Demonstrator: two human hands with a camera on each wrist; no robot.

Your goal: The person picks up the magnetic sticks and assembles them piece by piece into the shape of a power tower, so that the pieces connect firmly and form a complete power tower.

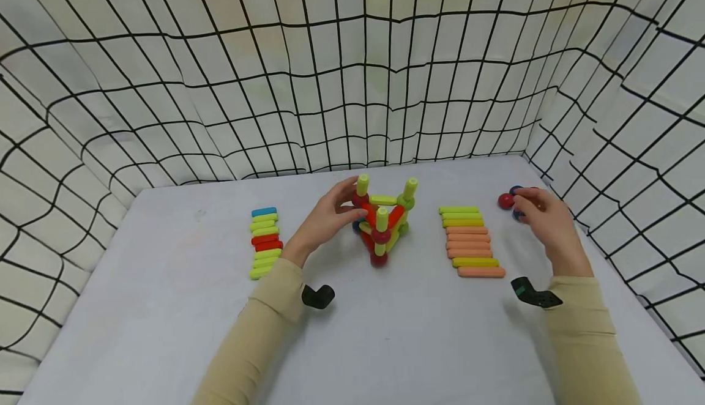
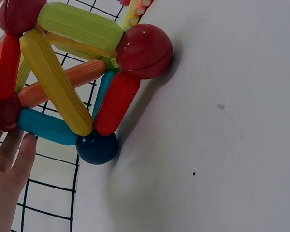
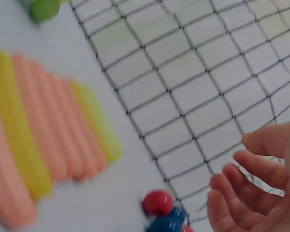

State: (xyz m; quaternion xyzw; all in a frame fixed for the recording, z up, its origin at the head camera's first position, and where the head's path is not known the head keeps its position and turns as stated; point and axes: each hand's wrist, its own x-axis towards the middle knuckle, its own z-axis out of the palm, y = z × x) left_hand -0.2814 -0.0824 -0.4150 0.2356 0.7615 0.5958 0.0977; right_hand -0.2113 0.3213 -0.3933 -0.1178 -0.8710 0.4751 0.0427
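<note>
My left hand [image 1: 325, 220] grips the frame [image 1: 381, 235] just to its right, rods [image 1: 382, 219] standing upright on top, while my right hand [image 1: 548, 221], the nearer one to the balls [image 1: 505, 201], holds nothing, fingers loosely bent, the balls just beyond its fingertips.

The beige-sleeved left forearm [image 1: 250, 338] is angled from the bottom left toward the frame's centre, thumb and fingers of the left hand [image 1: 325, 218] parted. At right, the right forearm [image 1: 584, 338] is extended upward, the right hand [image 1: 548, 224] loosely curled.
</note>
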